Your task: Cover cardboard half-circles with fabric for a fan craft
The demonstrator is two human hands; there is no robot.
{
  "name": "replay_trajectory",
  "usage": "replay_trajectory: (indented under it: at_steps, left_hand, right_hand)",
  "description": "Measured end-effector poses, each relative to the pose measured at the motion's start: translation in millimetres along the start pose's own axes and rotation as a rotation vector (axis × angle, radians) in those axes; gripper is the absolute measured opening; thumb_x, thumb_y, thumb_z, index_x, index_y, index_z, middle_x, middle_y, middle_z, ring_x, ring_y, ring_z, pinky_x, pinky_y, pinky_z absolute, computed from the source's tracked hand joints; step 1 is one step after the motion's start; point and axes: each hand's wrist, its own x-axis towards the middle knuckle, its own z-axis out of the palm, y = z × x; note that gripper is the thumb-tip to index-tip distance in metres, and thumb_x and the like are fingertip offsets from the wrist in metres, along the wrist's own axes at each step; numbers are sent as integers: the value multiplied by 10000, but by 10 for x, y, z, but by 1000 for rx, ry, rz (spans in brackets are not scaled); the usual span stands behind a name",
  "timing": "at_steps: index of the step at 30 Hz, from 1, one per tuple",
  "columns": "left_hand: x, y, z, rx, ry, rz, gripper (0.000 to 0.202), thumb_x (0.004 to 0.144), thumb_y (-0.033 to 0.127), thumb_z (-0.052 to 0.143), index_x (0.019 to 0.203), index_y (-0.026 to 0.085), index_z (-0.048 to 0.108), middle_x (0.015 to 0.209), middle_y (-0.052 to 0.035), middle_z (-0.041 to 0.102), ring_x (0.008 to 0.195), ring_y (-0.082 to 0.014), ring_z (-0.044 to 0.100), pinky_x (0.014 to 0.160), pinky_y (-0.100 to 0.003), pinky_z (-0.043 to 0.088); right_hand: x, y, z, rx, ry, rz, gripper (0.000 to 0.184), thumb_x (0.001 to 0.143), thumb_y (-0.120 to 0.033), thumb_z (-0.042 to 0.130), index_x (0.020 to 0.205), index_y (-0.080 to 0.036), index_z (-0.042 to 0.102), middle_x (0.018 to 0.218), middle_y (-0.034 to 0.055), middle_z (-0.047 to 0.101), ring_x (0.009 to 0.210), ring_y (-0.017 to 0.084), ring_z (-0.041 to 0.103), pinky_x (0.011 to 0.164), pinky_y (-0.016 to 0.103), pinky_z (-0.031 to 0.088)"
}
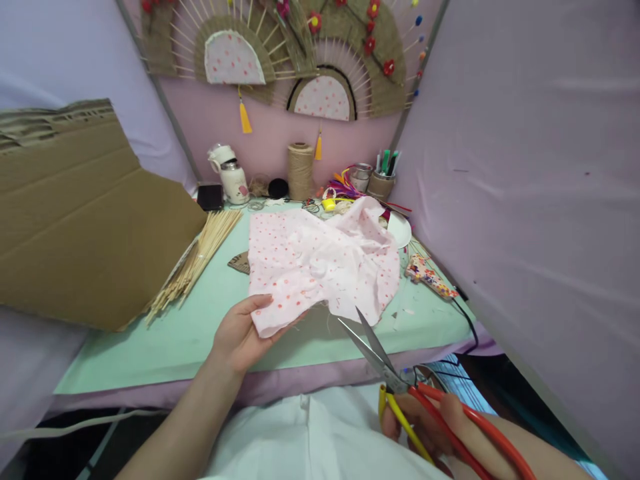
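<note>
Pale pink cloth [320,260] with small red dots lies crumpled over the middle of the table, its cut lower edge frayed. My left hand [245,333] grips the cloth's near left corner, thumb on top and fingers underneath. In my right hand [440,427] is a pair of scissors [395,380] with red handles, blades parted and pointing up toward the cloth's lower edge. The blade tips appear just short of the cloth. A bent yellow strip [407,423] also shows at my right hand; its kind is unclear. A brown cardboard piece [240,263] pokes out from under the cloth.
Large cardboard [90,227] stands at the left beside thin wooden sticks [200,257]. A twine spool [301,170], white bottle [234,181] and pen holder [381,184] line the back. A flowered glue gun [430,277] with a black cord lies right. Decorated fans hang behind.
</note>
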Motion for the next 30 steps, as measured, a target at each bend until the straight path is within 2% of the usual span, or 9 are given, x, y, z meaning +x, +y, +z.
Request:
replay_trajectory:
  at_steps: [3,4,9,12,16,21,30]
  left_hand:
    - [45,-19,20,10,-12,17,862,839,29,423,1537,191,-57,1440,-204,466,1220,-337,546,1065,-530,414]
    - [59,-25,15,16,-20,21,860,839,31,429,1539,196,-42,1437,-201,470,1217,-337,549,1070,-531,407]
    - [66,-59,-144,28,-100,8,829,837,19,423,1543,187,22,1400,-188,516,1223,-331,547,1086,-547,378]
    - [28,-106,-306,32,-152,-31,821,836,-2,396,1543,192,27,1381,-174,538,1229,-314,543,1109,-546,343]
    - [12,-174,-457,1,-265,-24,827,828,-20,357,1541,200,2,1397,-164,517,1270,-298,501,1141,-555,262]
    - [34,-207,-501,-38,-395,-40,816,827,-22,308,1539,226,-3,1444,-133,460,1322,-282,431,1156,-569,170]
    - [56,-224,-586,-24,-418,-39,830,816,-37,299,1537,243,-3,1457,-123,445,1325,-285,426,1153,-582,162]
  right_hand:
    - [103,-117,-1,45,-153,-28,860,762,-860,90,1047,-267,644,950,80,584,729,195,489,749,363,427]
    - [158,-145,16,62,-160,-48,856,770,-857,98,1021,-252,650,926,76,573,730,191,476,744,356,418]
    - [415,-134,166,355,-31,-76,803,840,-796,120,923,-196,647,787,53,529,692,172,467,722,330,406]
    - [475,-106,220,449,-27,-95,787,857,-780,145,929,-167,634,744,39,520,667,155,461,715,315,394]
    - [483,-147,231,417,-42,-77,745,825,-810,251,916,-156,598,731,22,507,654,141,436,694,305,358]
    - [501,-213,248,333,-9,-37,743,801,-832,264,908,-164,571,730,22,521,646,144,436,682,312,351]
    - [565,-181,308,232,67,-33,705,840,-800,228,867,-172,547,600,-23,462,549,119,430,555,262,324]
